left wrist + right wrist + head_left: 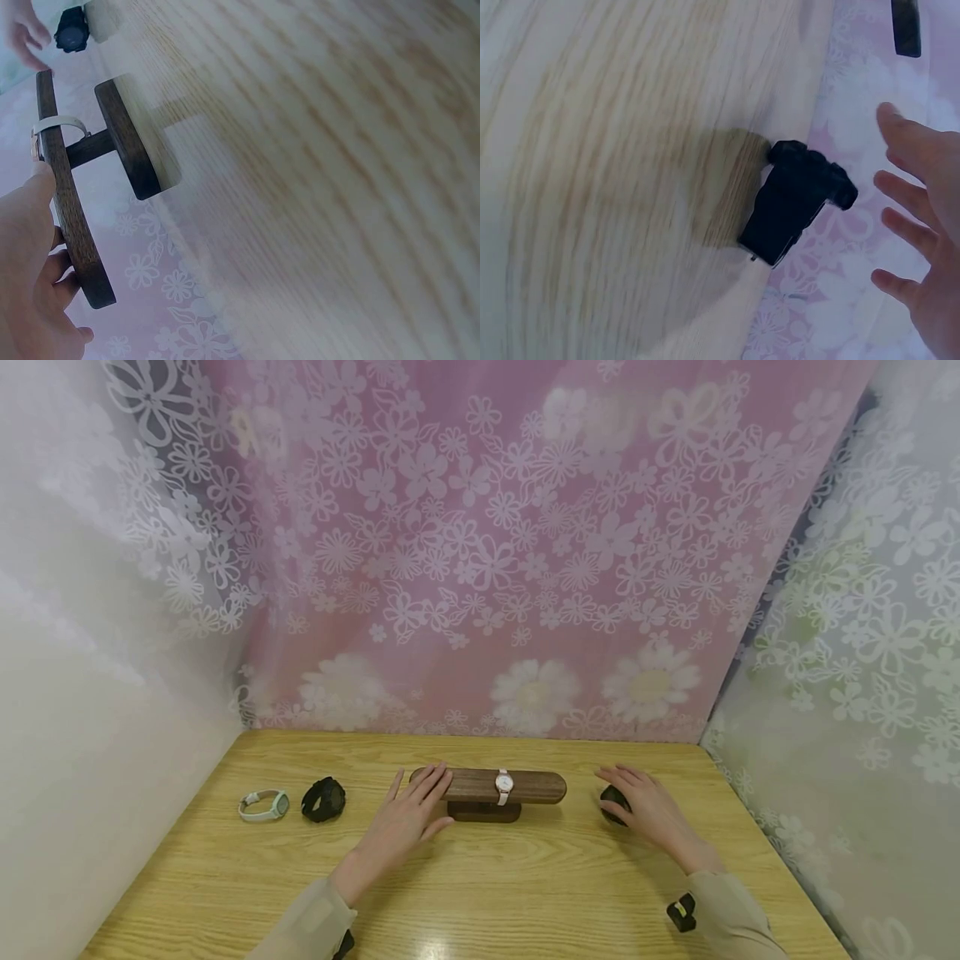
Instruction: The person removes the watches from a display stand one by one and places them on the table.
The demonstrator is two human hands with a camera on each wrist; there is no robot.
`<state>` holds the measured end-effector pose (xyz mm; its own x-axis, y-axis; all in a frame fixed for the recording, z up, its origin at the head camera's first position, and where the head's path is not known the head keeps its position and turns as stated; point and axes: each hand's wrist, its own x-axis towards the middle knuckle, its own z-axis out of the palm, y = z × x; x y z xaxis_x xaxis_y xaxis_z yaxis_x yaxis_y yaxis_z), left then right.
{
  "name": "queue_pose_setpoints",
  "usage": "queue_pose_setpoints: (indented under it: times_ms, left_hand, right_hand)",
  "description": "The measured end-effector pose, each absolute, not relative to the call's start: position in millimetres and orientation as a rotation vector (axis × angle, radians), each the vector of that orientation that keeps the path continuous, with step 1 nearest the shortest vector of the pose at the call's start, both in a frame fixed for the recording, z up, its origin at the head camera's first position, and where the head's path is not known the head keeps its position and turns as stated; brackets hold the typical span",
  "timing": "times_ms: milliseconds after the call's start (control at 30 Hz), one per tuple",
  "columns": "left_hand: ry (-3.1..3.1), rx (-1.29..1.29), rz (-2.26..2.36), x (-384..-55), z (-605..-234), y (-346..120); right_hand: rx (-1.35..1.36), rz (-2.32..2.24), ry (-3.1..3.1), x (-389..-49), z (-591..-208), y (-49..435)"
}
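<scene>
At twelve o'clock beyond the wood-grain tabletop (525,893), saw a pink flowered curtain (465,543). Found the wooden stand (468,785) near the middle, carrying a white-strapped watch (504,784), with a round-faced black watch (613,808) at three o'clock from it. Noted the left hand (401,818), fingers laid nearly straight over the stand's nine-o'clock end. Only in the head view, spotted a mint watch (264,806) and a chunky black watch (324,800) at nine o'clock. From the left wrist, made out the strap (66,121) looped round the bar; from the right wrist, saw the right hand (651,807) with fingers wide, apart from the round-faced black watch.
</scene>
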<state>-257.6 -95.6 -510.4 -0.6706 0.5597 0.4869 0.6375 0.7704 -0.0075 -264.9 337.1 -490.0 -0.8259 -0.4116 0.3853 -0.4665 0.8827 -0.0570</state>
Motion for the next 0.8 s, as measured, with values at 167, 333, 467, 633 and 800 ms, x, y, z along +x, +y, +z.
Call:
queue_pose_setpoints:
  times_ms: [167,333,467,633,800]
  left_hand:
    - [-2.514,-0.896,-0.216,-256.9,-509.8,-95.6]
    - [-2.522,-0.893,-0.204,-257.2,-509.6,-95.1]
    - [-2.531,-0.889,-0.186,-257.1,-509.1,-95.6]
    - [-2.532,-0.9,-0.212,-256.7,-508.4,-96.2]
    - [-2.546,-0.896,-0.194,-256.2,-507.3,-95.8]
  right_hand:
    - [0.649,0.171,-2.619,-265.0,-484.0,323.3]
    - [0.687,0.164,-2.521,-265.6,-478.9,307.1]
    - [0.736,0.172,-2.46,-267.8,-477.3,293.7]
    - [0.787,0.209,-2.411,-269.6,-475.8,275.5]
    - [0.791,0.245,-2.426,-271.9,-477.9,257.4]
